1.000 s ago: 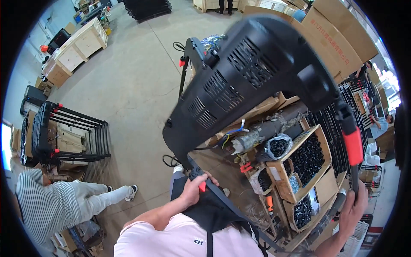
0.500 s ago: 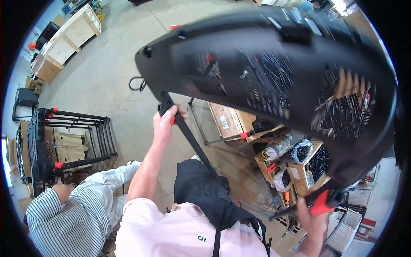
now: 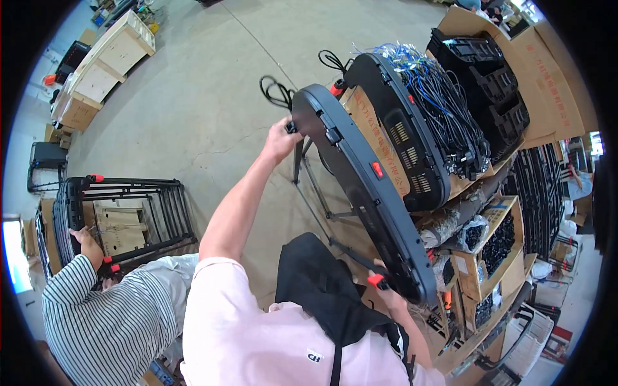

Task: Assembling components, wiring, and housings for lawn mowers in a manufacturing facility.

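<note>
Both my hands hold a long black plastic panel with rounded ends (image 3: pixel 362 183), tilted, its narrow side with a red rocker switch (image 3: pixel 377 169) turned toward me. Near its far end, my left hand (image 3: pixel 280 141) is closed round a black fitting where a tube leg joins. My right hand (image 3: pixel 390 298) is closed at the near end, by a red clip (image 3: pixel 376 280) on a tube; the panel partly hides its fingers. A looped black cord (image 3: pixel 277 92) hangs off the far end. Beyond lies a similar black panel (image 3: pixel 400 132) with slotted vents.
To the right are bundled cables (image 3: pixel 444 103), black plastic trays (image 3: pixel 479 80), an open carton (image 3: pixel 547 83) and wooden bins of small black parts (image 3: pixel 496 251). At left, a person in a striped shirt (image 3: pixel 109 315) touches stacked black tube frames (image 3: pixel 138 219). A wooden crate (image 3: pixel 106 67) stands far left.
The panel has swung down from close overhead and turned narrow side toward me. My left hand has moved farther out, my right hand leftward. The other person's hand now rests on the stacked frames.
</note>
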`<state>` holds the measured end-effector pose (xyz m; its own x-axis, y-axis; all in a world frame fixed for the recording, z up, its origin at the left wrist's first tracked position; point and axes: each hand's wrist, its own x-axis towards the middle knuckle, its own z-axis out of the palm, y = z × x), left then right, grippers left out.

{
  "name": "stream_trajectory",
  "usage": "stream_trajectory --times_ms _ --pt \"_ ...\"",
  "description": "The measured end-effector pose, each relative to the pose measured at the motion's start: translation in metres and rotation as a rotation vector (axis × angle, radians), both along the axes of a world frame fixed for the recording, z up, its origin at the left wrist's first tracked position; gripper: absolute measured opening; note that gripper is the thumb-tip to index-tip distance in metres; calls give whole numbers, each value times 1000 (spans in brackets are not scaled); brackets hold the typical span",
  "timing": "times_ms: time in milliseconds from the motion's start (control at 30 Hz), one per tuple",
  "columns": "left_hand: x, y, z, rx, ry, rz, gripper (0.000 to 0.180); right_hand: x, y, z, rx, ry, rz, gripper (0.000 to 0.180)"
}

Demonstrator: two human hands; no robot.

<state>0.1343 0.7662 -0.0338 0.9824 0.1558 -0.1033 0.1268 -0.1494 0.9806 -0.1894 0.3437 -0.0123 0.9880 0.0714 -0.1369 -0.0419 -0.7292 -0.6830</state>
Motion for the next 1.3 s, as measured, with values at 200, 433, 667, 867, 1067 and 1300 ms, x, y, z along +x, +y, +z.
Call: stream_trajectory --times_ms 200,433,667,867,1067,1300 --pt "89 -16 -31 -8 107 -70 42 33 9 -128 6 -214 -56 29" --pt "133 -7 -35 69 157 -104 43 89 45 -114 -11 -129 30 31" --pt "156 -21 -52 54 172 -27 46 104 50 -133 -211 90 -164 41" --pt "132 -14 -111 393 114 201 73 118 27 -110 -351 574 -100 49" --pt "-80 -48 -231 376 431 -120 53 14 -36 -125 -284 696 -108 39" --pt "-423 -37 -300 618 1186 -602 39 -94 -97 -146 -291 917 -153 35"
